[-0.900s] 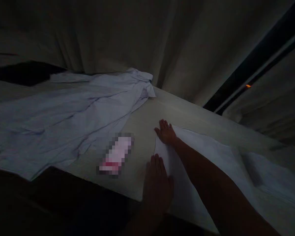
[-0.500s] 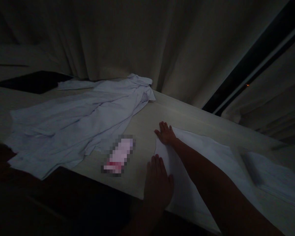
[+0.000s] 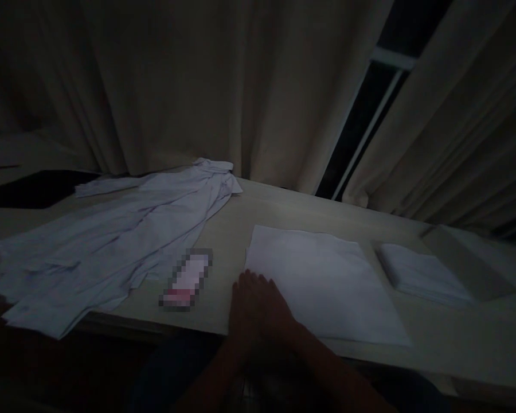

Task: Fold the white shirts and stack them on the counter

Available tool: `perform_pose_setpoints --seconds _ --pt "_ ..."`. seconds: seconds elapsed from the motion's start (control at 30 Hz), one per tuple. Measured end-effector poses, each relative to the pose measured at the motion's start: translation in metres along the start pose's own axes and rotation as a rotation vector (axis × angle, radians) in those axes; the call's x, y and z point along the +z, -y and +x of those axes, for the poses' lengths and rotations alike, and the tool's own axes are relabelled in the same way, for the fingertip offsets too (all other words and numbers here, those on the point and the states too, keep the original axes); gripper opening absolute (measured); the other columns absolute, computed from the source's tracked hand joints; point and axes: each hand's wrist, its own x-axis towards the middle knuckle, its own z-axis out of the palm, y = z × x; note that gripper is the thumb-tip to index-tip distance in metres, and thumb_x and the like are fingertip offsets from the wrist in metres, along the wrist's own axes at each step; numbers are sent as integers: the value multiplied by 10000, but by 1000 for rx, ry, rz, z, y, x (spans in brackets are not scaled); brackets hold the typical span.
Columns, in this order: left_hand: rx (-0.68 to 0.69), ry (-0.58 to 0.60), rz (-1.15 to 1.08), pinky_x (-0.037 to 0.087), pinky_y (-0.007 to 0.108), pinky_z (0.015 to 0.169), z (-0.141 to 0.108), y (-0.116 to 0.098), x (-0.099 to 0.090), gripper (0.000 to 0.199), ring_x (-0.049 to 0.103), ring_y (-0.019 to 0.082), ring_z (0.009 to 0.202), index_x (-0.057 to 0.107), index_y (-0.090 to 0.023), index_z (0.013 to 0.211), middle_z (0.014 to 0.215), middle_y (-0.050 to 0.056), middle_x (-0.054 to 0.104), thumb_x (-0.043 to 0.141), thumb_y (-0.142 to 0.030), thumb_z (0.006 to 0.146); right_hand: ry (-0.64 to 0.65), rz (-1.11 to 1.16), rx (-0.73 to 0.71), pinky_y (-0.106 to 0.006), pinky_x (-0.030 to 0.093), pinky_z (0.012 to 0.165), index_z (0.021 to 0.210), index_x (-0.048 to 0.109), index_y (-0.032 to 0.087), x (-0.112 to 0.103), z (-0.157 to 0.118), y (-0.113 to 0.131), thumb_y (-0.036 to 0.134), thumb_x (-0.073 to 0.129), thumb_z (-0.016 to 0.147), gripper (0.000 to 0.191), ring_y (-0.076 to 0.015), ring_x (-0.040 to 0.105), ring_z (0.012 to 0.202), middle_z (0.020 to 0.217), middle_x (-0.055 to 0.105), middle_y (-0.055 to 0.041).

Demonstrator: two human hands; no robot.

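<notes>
A flat white cloth (image 3: 322, 281), roughly rectangular, lies spread on the table in front of me. At its near left corner my left hand (image 3: 242, 307) and my right hand (image 3: 270, 307) lie close side by side, fingers stretched forward. The right hand rests on the cloth's edge, while the left is just beside it and partly on the tabletop. Dim light hides the fine finger detail. Left of my hands is a pixelated pink and white object (image 3: 187, 281), its kind blurred out.
A white long-sleeved shirt (image 3: 155, 229) spreads across the left of the table (image 3: 227, 241), its lower part hanging over the front edge. A folded white stack (image 3: 425, 272) lies right. Further left is a black flat item (image 3: 30, 189). Curtains (image 3: 176, 86) hang behind.
My right hand has slid from the cloth's far left corner down its left edge to my left hand. The view has turned right, showing more of the stack.
</notes>
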Motion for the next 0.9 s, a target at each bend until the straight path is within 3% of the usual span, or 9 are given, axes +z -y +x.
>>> perform_pose_setpoints --seconds 0.1,0.17,0.37,0.6,0.7,0.9 --pt "-22 34 14 145 531 1163 0 0 0 650 181 339 1442 339 -27 1444 1533 210 275 343 -387 903 0 -41 68 -501 129 1174 1513 226 168 -12 -39 -25 508 250 995 620 -252 130 1452 1563 211 -88" --pt "-52 13 30 144 521 1162 2 -1 1 684 209 345 1432 326 27 1432 1520 241 280 293 -424 919 2 -81 124 -507 118 1174 1513 230 165 -19 -60 -40 538 245 986 645 -261 114 1453 1567 183 -91" --pt "-39 5 60 135 515 1153 5 -2 5 736 234 344 1424 315 24 1435 1523 236 281 237 -494 918 13 -167 346 -505 60 1172 1527 162 209 -45 -123 -98 607 190 964 690 -247 26 1459 1580 92 -48" --pt "10 6 144 156 537 1134 14 15 13 791 218 360 1425 311 20 1437 1529 235 268 220 -546 891 -66 -259 657 -494 74 1169 1526 152 198 -71 -227 -182 633 155 953 720 -236 43 1460 1580 122 -59" --pt "29 36 159 203 523 1123 20 23 9 799 245 343 1419 321 19 1431 1521 229 293 213 -553 884 -99 -273 722 -484 86 1170 1527 149 177 -76 -249 -193 640 163 948 742 -240 66 1458 1575 140 -72" --pt "45 65 189 252 559 1086 18 18 -11 717 287 350 1400 392 -27 1404 1483 217 376 215 -485 882 -123 -255 762 -482 94 1166 1521 194 181 -78 -246 -187 633 177 948 730 -246 103 1455 1566 175 -81"
